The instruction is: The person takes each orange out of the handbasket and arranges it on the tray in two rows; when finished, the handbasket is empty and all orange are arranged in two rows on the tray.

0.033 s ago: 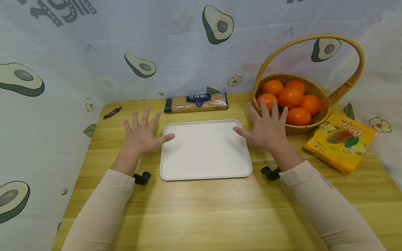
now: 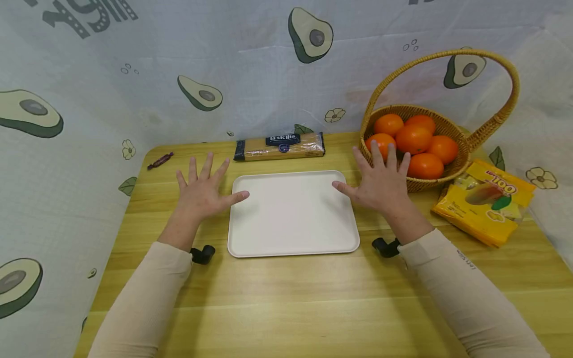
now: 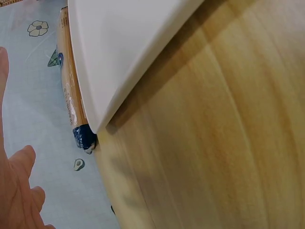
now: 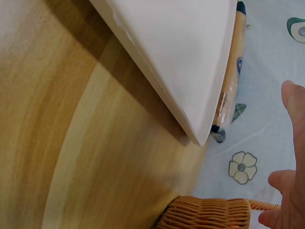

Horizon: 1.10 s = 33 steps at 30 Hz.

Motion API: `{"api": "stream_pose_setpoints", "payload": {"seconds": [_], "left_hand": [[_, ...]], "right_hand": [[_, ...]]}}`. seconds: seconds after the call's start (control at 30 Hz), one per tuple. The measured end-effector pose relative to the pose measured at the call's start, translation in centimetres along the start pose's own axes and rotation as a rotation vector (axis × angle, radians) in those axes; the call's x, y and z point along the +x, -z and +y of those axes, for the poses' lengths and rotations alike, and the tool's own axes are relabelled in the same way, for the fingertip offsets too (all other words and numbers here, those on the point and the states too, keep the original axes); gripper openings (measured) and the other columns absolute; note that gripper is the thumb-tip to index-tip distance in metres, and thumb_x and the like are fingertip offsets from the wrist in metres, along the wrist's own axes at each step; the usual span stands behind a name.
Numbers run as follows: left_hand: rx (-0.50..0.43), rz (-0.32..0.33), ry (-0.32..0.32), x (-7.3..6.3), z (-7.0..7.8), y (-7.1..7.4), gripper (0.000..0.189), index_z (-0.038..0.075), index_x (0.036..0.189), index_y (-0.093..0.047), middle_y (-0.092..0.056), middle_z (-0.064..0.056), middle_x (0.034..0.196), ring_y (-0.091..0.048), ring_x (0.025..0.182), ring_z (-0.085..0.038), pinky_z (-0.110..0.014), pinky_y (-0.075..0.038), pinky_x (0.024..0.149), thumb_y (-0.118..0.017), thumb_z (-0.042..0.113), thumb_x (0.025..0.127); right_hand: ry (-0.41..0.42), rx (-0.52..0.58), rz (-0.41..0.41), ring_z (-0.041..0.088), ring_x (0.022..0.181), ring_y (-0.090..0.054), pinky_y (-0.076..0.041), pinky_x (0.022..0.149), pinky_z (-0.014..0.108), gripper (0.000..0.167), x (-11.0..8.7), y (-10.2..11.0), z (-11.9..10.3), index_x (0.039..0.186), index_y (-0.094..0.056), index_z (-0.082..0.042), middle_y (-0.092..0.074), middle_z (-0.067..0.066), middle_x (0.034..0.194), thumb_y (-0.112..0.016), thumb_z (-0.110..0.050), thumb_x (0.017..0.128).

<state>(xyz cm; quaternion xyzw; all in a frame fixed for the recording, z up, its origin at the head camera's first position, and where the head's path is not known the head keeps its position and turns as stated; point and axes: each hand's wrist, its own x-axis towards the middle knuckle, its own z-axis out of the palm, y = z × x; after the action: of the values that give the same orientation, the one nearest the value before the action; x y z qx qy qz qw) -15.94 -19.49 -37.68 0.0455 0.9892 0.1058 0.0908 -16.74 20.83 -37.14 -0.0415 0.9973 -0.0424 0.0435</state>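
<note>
A white rectangular tray (image 2: 293, 214) lies in the middle of the wooden table. My left hand (image 2: 201, 194) hovers at its left side, fingers spread and thumb over the rim. On the other side my right hand (image 2: 380, 184) is spread the same way, its thumb over the tray's right edge and its fingertips overlapping the basket in the head view. Neither hand holds anything. Part of each hand shows at the outer edge of its wrist view, with the tray's corner (image 3: 97, 121) and tray surface (image 4: 190, 62) beside it.
Behind the tray lies a clear packet of spaghetti (image 2: 255, 150). A handled wicker basket (image 2: 414, 185) of orange round fruits (image 2: 414, 138) stands back right, beside a yellow mango-printed bag (image 2: 485, 204). One wrapped candy (image 2: 160, 160) lies back left. An avocado-print cloth (image 2: 250, 59) hangs behind.
</note>
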Motion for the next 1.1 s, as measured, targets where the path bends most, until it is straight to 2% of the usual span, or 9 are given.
{"api": "stream_pose_setpoints", "payload": {"seconds": [0.53,0.73,0.83,0.93,1.0,1.1], "left_hand": [[0.004,0.010,0.001,-0.1,-0.1,-0.5,0.109,0.035,0.165,-0.011,0.008,-0.010,0.173,0.012,0.156,-0.051,-0.077,0.011,0.115,-0.044,0.093,0.079],[0.006,0.001,0.002,-0.2,-0.5,-0.9,0.108,0.033,0.165,-0.010,0.007,-0.011,0.173,0.011,0.156,-0.051,-0.077,0.008,0.116,-0.042,0.093,0.080],[-0.003,-0.008,-0.001,-0.3,-0.7,-1.1,0.107,0.033,0.165,-0.008,0.007,-0.011,0.173,0.010,0.156,-0.052,-0.076,0.005,0.117,-0.040,0.092,0.082],[-0.040,-0.008,-0.004,-0.6,-0.9,-1.5,0.104,0.033,0.165,-0.008,0.005,-0.012,0.173,0.006,0.156,-0.053,-0.075,0.001,0.119,-0.042,0.089,0.084],[-0.064,-0.001,-0.012,-0.8,-1.1,-1.8,0.103,0.032,0.166,-0.009,0.002,-0.014,0.173,-0.001,0.155,-0.055,-0.074,-0.005,0.120,-0.045,0.086,0.086],[-0.087,0.016,-0.025,-1.1,-1.2,-2.3,0.102,0.029,0.166,-0.012,-0.005,-0.019,0.172,-0.013,0.152,-0.056,-0.071,-0.014,0.120,-0.049,0.082,0.087]], "right_hand": [[0.016,0.010,0.033,0.057,0.154,0.004,0.014,0.116,0.074,0.106,-0.5,0.4,-0.1,0.165,-0.016,-0.024,-0.003,0.022,0.171,-0.043,-0.087,0.084],[0.019,0.032,0.075,0.057,0.154,0.000,0.011,0.117,0.075,0.100,-0.4,1.2,0.9,0.165,-0.017,-0.022,-0.007,0.023,0.170,-0.043,-0.082,0.089],[0.012,0.069,0.137,0.057,0.153,-0.006,0.006,0.119,0.074,0.091,0.0,1.3,2.2,0.164,-0.020,-0.019,-0.011,0.025,0.169,-0.042,-0.074,0.095],[0.013,0.132,0.231,0.058,0.149,-0.017,-0.005,0.120,0.073,0.083,0.5,1.4,3.8,0.162,-0.024,-0.010,-0.018,0.029,0.166,-0.047,-0.061,0.100],[0.007,0.168,0.282,0.058,0.146,-0.024,-0.015,0.119,0.072,0.081,0.9,1.5,4.9,0.160,-0.026,-0.007,-0.022,0.030,0.164,-0.052,-0.055,0.101],[-0.014,0.234,0.310,0.058,0.143,-0.030,-0.024,0.115,0.072,0.083,1.3,1.9,6.5,0.161,-0.025,-0.006,-0.023,0.030,0.164,-0.057,-0.052,0.099]]}}
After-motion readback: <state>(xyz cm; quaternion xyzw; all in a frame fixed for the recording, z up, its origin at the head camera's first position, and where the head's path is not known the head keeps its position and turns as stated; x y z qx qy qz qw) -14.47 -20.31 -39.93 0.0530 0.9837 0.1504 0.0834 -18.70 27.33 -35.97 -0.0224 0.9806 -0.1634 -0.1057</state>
